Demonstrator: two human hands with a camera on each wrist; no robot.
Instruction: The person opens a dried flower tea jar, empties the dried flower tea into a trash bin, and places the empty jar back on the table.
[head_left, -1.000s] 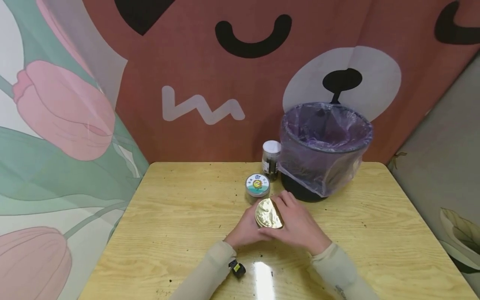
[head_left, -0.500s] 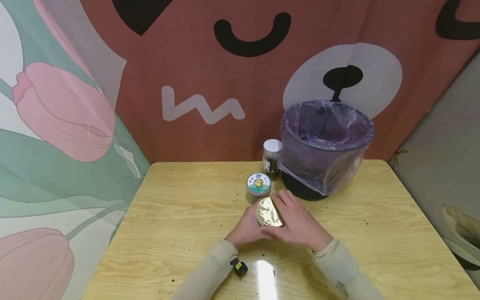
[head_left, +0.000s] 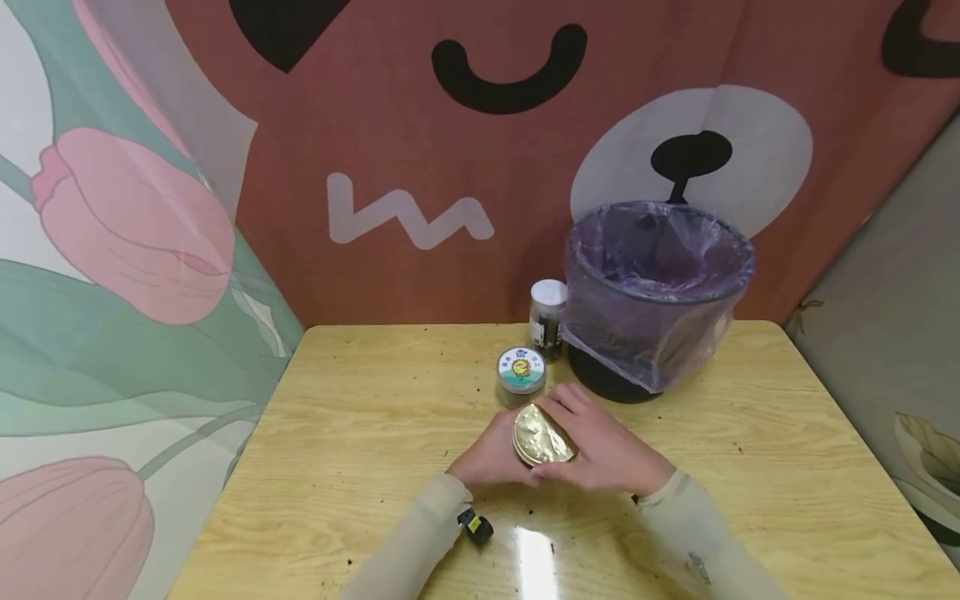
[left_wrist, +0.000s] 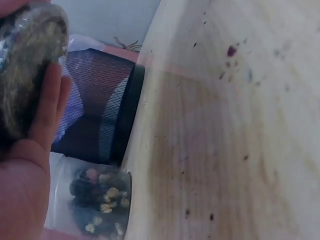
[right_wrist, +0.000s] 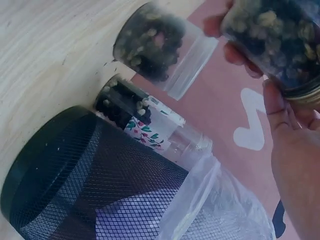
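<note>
One clear round jar with gold top [head_left: 542,435] is above the pale wooden table [head_left: 375,392], gripped by two hands: the left hand [head_left: 489,454] curls round its body, the right hand [head_left: 603,446] holds it near the top. Behind stand one wide clear jar with printed lid [head_left: 522,368], one slim white-lidded jar [head_left: 547,321], one black mesh bin [right_wrist: 130,180].

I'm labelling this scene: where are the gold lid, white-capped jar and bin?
Gold lid [head_left: 542,435], head view: its shiny top.
White-capped jar [head_left: 548,320], head view: its side below the cap.
Bin [right_wrist: 122,177], right wrist view: its mesh wall.
</note>
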